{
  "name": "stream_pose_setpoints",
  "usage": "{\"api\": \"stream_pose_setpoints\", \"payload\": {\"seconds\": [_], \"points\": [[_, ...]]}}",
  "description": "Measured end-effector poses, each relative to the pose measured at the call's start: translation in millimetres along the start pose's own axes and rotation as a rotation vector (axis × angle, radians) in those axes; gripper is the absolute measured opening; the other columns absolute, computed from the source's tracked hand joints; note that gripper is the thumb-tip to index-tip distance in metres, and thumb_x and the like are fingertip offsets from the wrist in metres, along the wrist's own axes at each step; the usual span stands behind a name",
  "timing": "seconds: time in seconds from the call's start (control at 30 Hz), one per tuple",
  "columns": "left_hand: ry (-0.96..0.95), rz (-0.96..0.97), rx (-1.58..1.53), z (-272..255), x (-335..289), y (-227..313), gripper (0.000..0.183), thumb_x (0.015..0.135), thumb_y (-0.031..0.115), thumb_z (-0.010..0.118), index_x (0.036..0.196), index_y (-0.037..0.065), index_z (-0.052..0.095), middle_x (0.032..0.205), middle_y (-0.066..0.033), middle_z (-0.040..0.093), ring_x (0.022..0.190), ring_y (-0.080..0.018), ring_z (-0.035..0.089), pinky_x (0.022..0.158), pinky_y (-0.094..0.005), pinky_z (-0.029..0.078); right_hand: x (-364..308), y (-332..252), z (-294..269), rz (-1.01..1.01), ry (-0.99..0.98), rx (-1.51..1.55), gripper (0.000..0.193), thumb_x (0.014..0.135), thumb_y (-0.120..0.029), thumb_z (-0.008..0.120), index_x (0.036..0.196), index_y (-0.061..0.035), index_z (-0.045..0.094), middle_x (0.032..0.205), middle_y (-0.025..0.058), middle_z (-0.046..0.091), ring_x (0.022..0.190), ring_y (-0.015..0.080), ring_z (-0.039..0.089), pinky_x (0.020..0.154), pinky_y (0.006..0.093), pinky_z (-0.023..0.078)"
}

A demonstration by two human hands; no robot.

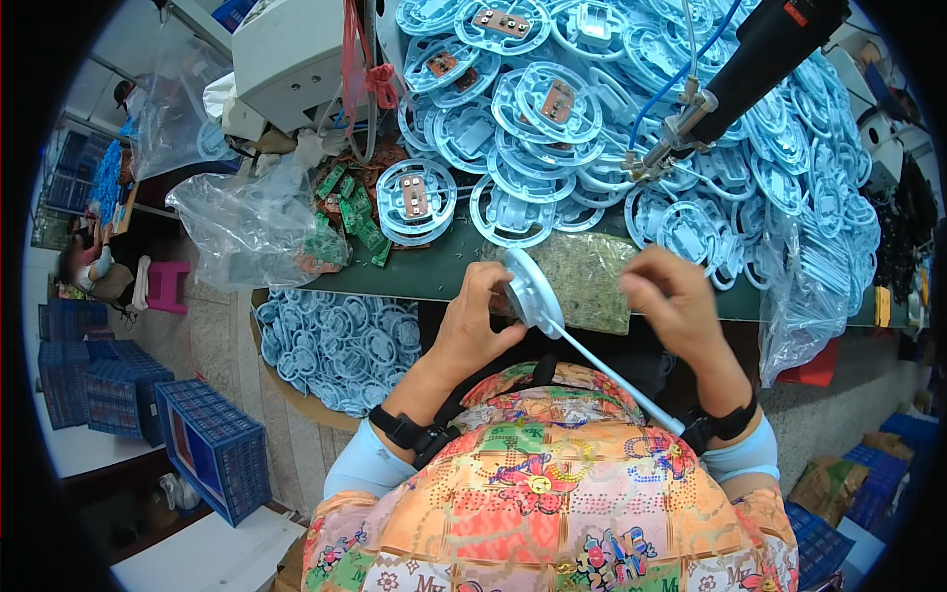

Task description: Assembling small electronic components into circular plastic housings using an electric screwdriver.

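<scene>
Patterned smock [552, 483]: seen nearest, in front of the speckled green pad [592, 281].
Light-blue ring housing [536, 289]: held tilted over the pad's left part; judged light and stiff, its thin stem [621, 380] springy; best taken by the rim.
Left hand [469, 331]: clamped on that housing.
Right hand [679, 301]: curled at the pad's right; any pinch cannot be told.
Room: bounded by the green table's [395, 281] edge before the pad, piled housings [538, 180] behind.

Clock from mid-view: pink stool [169, 286] at 9, co-worker [104, 264] farther out, same bearing. Blue crates [219, 449] at 8, brown bag [829, 483] at 4.
</scene>
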State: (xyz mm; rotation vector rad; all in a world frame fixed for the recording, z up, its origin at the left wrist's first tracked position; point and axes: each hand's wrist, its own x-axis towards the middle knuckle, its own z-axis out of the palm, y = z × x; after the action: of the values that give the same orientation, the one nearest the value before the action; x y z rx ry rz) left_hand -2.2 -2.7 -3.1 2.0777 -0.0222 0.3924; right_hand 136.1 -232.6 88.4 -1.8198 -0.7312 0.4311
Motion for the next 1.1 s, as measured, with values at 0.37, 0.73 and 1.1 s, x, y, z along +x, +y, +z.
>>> {"api": "stream_pose_setpoints", "payload": {"seconds": [0.37, 0.73, 1.1], "points": [[0.022, 0.151, 0.148, -3.9, -2.5, 11.0, 0.063, 0.071, -0.002, 0.081, 0.124, 0.007, 0.049, 0.116, -0.0147, 0.055, 0.085, -0.0215, 0.064, 0.067, -0.0287, 0.054, -3.2, -3.9, -21.8, 0.108, -0.62, -0.392, 0.035, 0.085, -0.035, 0.062, 0.073, -0.0021, 0.064, 0.062, 0.019, 0.059, 0.058, 0.0381, 0.059, 0.054, 0.0458, 0.045], [0.273, -0.03, 0.143, -21.6, 26.5, -4.2, 0.024, 0.079, -0.002, 0.072, 0.1, 0.002, 0.061, 0.098, -0.0102, 0.058, 0.06, -0.0146, 0.057, 0.053, -0.0262, 0.046, -3.3, 14.9, -30.6, -0.049, -0.173, -0.551, 0.021, 0.084, -0.019, 0.072, 0.087, -0.0033, 0.059, 0.078, 0.0142, 0.063, 0.072, 0.0354, 0.063, 0.062, 0.0419, 0.048], [0.288, -0.129, 0.164, -20.9, -3.9, -4.3, 0.019, 0.082, 0.0, 0.07, 0.1, 0.001, 0.061, 0.095, -0.0092, 0.057, 0.059, -0.0139, 0.058, 0.052, -0.0255, 0.045, 154.8, 22.8, 23.8, -0.423, 0.304, -1.138, 0.028, 0.081, 0.0, 0.057, 0.109, -0.002, 0.06, 0.113, 0.0118, 0.061, 0.069, 0.0307, 0.068, 0.059, 0.0385, 0.057]]}}
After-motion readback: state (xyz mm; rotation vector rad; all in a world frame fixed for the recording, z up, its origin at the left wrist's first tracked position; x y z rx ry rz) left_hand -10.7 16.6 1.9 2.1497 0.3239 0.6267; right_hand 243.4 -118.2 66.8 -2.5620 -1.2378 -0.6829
